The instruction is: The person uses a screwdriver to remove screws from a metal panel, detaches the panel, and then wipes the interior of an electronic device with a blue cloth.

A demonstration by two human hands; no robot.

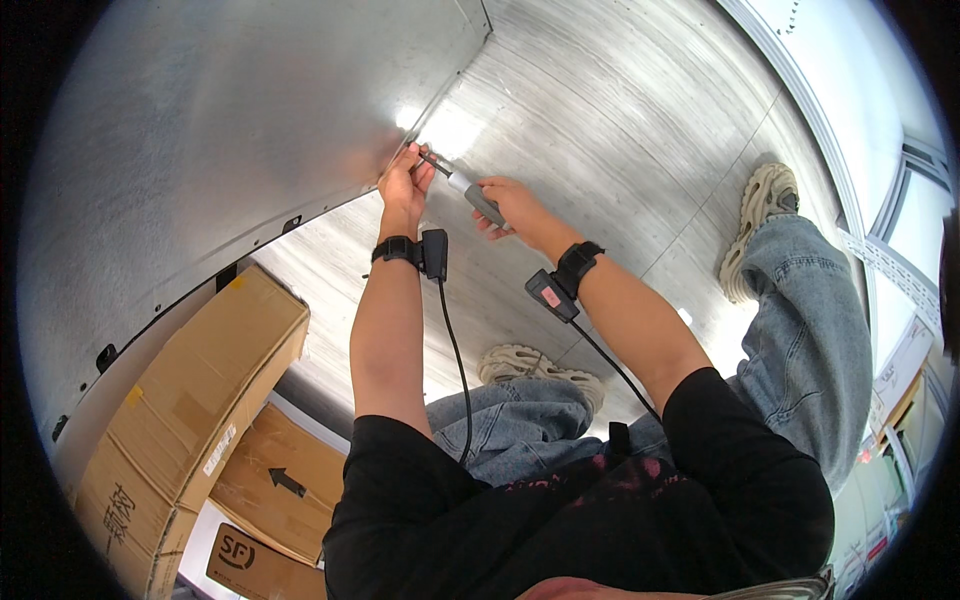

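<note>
My right hand (514, 208) is closed round the grey handle of a cordless screwdriver (483, 202). Its thin dark shaft points up and left to the edge of a large grey metal panel (270, 110). At that edge my left hand (404, 187) is closed, its fingers pinched about the front end of the shaft. The very tip lies hidden among those fingers, and I cannot see whether a screw is there.
Long cardboard boxes (190, 410) lean at the lower left, beside the panel's slotted edge. Pale wood-look floor (620, 110) spreads under my shoes. A white frame (850, 130) stands at the right. Cables (462, 370) hang from the black wrist units.
</note>
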